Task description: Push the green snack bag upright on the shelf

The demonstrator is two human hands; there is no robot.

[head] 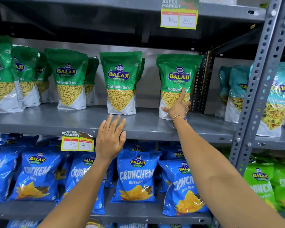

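We note the right hand (178, 107) spread wide, fingers straight, index tip touching the front of the rightmost green pouch (178, 79); nothing is gripped. This pouch stands upright near the right end of the middle shelf (146, 127), just beside the slotted upright (260, 76). The left hand (110, 142) hovers open, fingers straight and together, in front of the shelf edge, just below the centre pouch (121, 83) and not touching it.

Judgement on handling: the pouch is a soft plastic stand-up bag with a glossy, likely slippery film. Its lower half is filled with thin yellow fried strands seen through a clear window; the top looks slack. We expect it to be light to moderate in weight, to crumple under a squeeze, and the contents to crush easily. Best hold is probably the flat upper part or both side edges, not the filled belly.

Hard to make out: the right hand covers the lower front of the pouch and part of its label. Whether more bags stand behind it we cannot tell. Pouches at far left are cut off by the frame. Price tags (179, 14) are handwritten and partly blurred. Blue bags (136, 175) below overlap one another.
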